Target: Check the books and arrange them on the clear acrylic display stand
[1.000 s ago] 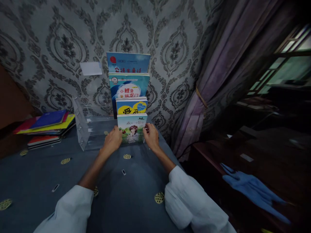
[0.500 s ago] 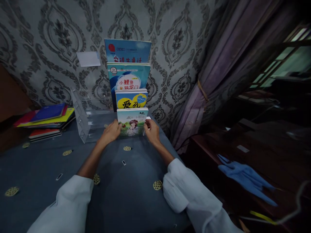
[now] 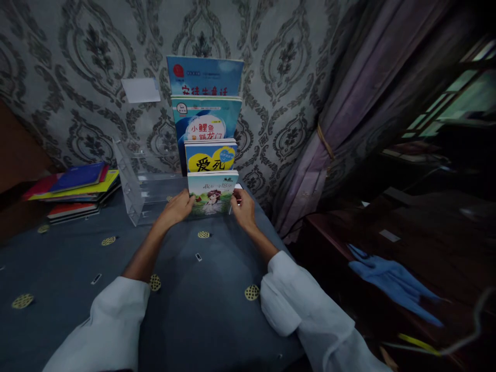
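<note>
A small green-and-white picture book (image 3: 212,202) with a cartoon child on its cover stands upright at the front of a clear tiered rack (image 3: 134,199). My left hand (image 3: 179,207) is closed on its left edge, thumb to the front. At its right edge, my right hand (image 3: 243,207) grips with bent fingers; a sliver of white shows beside it. Behind, stepped upward, stand a yellow-and-blue book (image 3: 209,156), a teal book (image 3: 207,116) and a tall blue book (image 3: 205,75). The rack's left part holds no books.
Several colourful books and folders (image 3: 75,178) lie stacked at the left on the dark patterned tablecloth (image 3: 186,310). A white card (image 3: 140,90) is on the papered wall. At the right are a tied curtain (image 3: 306,175) and a brown table with a blue glove (image 3: 391,281).
Both hands stay at the edges of the front book, almost unmoved. The camera view has shifted slightly.
</note>
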Demonstrator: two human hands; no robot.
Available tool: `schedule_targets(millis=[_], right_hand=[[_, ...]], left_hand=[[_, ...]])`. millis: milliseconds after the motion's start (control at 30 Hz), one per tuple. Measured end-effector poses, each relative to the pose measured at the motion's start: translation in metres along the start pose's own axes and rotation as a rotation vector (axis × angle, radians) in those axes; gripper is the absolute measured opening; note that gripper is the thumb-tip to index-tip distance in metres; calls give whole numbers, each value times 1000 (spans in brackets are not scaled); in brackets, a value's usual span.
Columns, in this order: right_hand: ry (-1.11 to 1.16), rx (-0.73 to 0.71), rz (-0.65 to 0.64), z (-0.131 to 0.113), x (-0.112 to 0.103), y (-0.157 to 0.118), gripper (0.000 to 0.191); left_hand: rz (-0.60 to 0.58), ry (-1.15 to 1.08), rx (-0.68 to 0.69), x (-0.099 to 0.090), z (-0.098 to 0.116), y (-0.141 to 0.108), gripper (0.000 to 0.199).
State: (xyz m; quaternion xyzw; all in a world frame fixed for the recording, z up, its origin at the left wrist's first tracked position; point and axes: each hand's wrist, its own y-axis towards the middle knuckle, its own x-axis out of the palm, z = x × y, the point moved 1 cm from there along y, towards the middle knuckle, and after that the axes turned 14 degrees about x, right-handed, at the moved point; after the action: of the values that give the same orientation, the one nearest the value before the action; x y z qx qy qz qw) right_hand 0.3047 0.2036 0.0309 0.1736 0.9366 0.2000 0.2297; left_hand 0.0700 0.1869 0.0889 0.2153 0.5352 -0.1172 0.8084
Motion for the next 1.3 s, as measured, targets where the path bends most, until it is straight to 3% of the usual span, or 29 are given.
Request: schedule_targets(millis=[600,1100,1300], right_hand=[[-2,6,0,-1,-1,-5,31],[9,-18,39,-12,-9,-7,38],[53,-51,2,-24,-12,-8,36]], left_hand=[[22,2,-4,-8,6,-4,31],[82,53,-81,-46,56,-27,33],[112,112,-65,-46,65,-30,30]])
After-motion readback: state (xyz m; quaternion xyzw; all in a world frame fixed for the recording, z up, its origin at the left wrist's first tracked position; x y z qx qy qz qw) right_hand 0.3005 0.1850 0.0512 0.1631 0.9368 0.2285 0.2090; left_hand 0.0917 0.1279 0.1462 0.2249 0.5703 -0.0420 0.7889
